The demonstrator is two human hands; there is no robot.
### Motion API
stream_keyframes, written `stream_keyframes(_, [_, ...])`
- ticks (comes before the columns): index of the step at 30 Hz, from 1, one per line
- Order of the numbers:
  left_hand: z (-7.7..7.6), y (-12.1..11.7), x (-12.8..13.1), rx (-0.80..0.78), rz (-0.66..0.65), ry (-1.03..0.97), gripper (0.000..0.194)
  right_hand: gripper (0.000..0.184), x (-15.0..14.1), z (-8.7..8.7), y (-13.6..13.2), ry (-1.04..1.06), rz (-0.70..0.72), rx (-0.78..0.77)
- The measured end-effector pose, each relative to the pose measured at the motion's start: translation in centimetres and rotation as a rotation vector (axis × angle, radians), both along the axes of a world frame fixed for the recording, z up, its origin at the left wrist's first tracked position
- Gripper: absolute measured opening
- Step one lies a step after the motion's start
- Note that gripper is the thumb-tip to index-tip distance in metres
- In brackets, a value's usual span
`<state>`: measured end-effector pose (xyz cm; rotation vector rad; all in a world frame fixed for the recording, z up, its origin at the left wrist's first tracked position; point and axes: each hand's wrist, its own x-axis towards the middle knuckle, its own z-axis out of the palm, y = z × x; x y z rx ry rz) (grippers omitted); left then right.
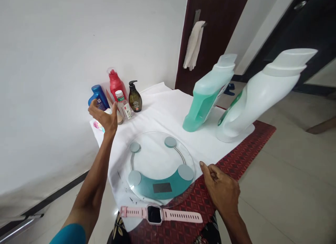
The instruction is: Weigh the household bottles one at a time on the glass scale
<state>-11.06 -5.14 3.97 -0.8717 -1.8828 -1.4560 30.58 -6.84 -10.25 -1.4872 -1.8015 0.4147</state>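
Note:
My left hand (105, 118) is stretched over the far left of the table, its thumb and fingers apart in a curve with nothing visible between them. Around it stand a blue bottle (101, 97), a red bottle (117, 84), a small clear bottle (125, 106) with a white cap, and a dark pump bottle (135, 99). Some pink and white packaging (97, 125) shows partly below the hand. My right hand (222, 188) is beside the near right of a round glass scale (162, 188), fingers curled in and thumb out, holding nothing I can see.
A pink-strapped smartwatch (154, 214) lies at the near edge, below the scale. A green liquid bottle (207, 97) and a large white bottle (254, 100) stand at the right. White cloth (157, 100) covers much of the red patterned mat (238, 153). A wall is at the left.

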Motion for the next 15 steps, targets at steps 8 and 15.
stream_keyframes(8, [-0.7,3.1,-3.6,-0.319,-0.031,-0.260,0.016,0.079,-0.1,-0.1,0.1,-0.007,-0.023,-0.016])
stream_keyframes(15, [1.5,1.3,-2.9,-0.266,0.064,-0.290,0.034,0.063,-0.7,0.6,0.1,0.022,-0.057,-0.057])
